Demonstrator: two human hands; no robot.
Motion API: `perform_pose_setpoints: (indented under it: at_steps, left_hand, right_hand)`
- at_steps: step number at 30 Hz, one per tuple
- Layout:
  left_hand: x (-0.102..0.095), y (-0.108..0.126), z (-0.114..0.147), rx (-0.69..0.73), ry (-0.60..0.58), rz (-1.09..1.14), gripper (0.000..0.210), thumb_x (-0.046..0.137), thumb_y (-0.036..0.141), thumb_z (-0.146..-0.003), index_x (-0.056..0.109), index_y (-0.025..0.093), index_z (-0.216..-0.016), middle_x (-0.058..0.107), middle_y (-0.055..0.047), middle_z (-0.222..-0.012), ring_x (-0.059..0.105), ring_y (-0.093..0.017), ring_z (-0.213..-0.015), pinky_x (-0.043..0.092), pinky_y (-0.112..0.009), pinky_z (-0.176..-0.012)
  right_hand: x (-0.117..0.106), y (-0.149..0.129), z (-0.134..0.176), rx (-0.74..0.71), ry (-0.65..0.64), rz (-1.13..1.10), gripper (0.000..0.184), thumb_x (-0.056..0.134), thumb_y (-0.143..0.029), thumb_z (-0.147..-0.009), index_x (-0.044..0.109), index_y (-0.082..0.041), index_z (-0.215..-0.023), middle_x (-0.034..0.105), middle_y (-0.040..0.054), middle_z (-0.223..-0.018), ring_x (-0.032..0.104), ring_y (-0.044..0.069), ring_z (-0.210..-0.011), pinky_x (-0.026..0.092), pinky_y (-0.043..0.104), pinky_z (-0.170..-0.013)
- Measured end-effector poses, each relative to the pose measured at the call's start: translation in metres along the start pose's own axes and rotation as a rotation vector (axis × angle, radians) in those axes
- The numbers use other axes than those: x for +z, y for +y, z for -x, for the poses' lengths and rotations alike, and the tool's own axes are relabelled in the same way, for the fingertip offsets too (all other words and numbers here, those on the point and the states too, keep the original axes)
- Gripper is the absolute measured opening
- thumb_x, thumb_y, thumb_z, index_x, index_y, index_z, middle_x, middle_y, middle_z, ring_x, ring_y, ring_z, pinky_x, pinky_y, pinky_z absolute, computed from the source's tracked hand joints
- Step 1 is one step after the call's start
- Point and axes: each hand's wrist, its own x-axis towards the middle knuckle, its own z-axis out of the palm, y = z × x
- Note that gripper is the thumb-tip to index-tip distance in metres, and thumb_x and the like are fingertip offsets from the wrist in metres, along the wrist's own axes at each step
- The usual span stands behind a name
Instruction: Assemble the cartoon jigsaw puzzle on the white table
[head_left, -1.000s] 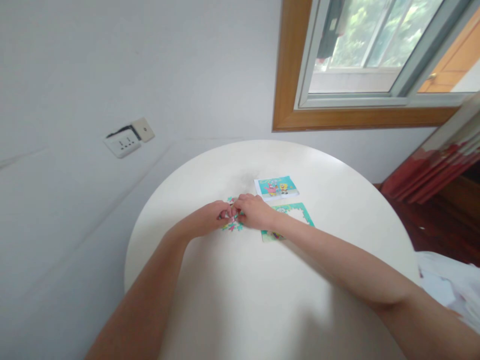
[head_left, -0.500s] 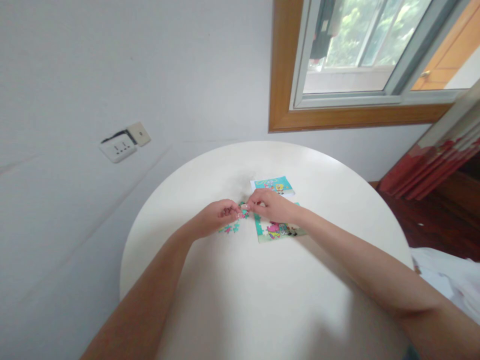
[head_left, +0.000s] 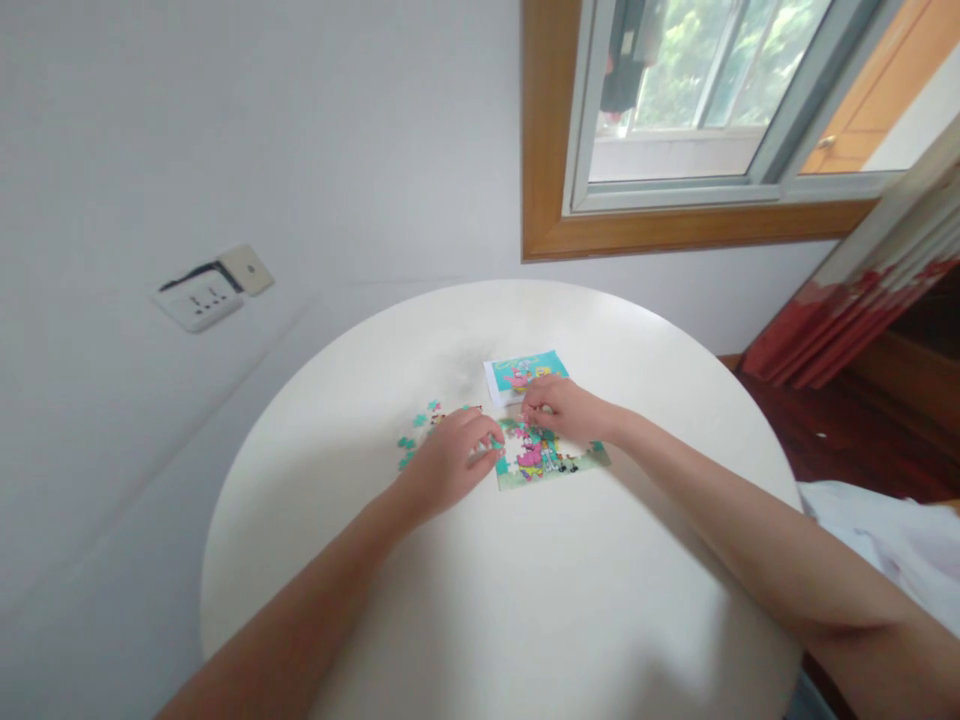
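Note:
A partly filled jigsaw puzzle (head_left: pixel 534 462) with pink and teal cartoon figures lies on the white table (head_left: pixel 525 580). Over its upper part is my right hand (head_left: pixel 570 408), its fingertips pinched on a small puzzle piece (head_left: pixel 523 419) that is mostly hidden. My left hand (head_left: pixel 454 455) rests by the puzzle's left edge, thumb and fingers curved and apart, with nothing visible between them. Loose puzzle pieces (head_left: pixel 406 443), mostly teal, are scattered behind and left of that hand, which covers some of them.
Just behind the puzzle lies a picture card (head_left: pixel 525 370) with cartoon figures, partly covered by my right hand. The wall with a power socket (head_left: pixel 199 300) and the wooden window frame (head_left: pixel 544 235) stand beyond the table. A red and cream curtain (head_left: pixel 817 310) hangs at right.
My hands have parted. The right hand has moved from the loose pieces to over the puzzle; the left has shifted to the puzzle's left edge. The view has turned slightly right.

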Motion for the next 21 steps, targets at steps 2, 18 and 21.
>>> perform_pose_setpoints:
  at_steps: [2, 18, 21]
  left_hand:
    - [0.001, 0.002, 0.001, 0.056, -0.035, -0.053, 0.008, 0.055, 0.018, -0.086, 0.060, 0.019, -0.092, 0.058, -0.004, -0.087, 0.054, -0.019, -0.086, 0.042, -0.032, -0.080]
    - [0.002, 0.002, 0.002, 0.182, -0.204, -0.091, 0.030, 0.051, 0.019, -0.091, 0.067, 0.029, -0.115, 0.055, -0.004, -0.085, 0.051, -0.016, -0.081, 0.039, -0.028, -0.075]
    - [0.001, 0.002, 0.002, 0.183, -0.213, -0.093, 0.031, 0.051, 0.018, -0.091, 0.067, 0.029, -0.116, 0.056, -0.004, -0.085, 0.051, -0.017, -0.082, 0.039, -0.028, -0.075]
  right_hand:
    - [0.003, 0.000, 0.000, -0.021, -0.038, 0.065, 0.022, 0.049, -0.024, -0.092, 0.069, -0.015, -0.086, 0.065, 0.0094, -0.091, 0.056, 0.020, -0.091, 0.038, 0.031, -0.084]
    - [0.007, -0.012, 0.002, -0.156, -0.169, 0.275, 0.027, 0.041, -0.029, -0.096, 0.064, -0.015, -0.097, 0.057, 0.0113, -0.100, 0.047, 0.024, -0.098, 0.032, 0.036, -0.083]
    - [0.005, -0.015, 0.002, -0.154, -0.163, 0.293, 0.026, 0.041, -0.029, -0.097, 0.064, -0.016, -0.098, 0.056, 0.0114, -0.101, 0.046, 0.024, -0.097, 0.032, 0.036, -0.082]
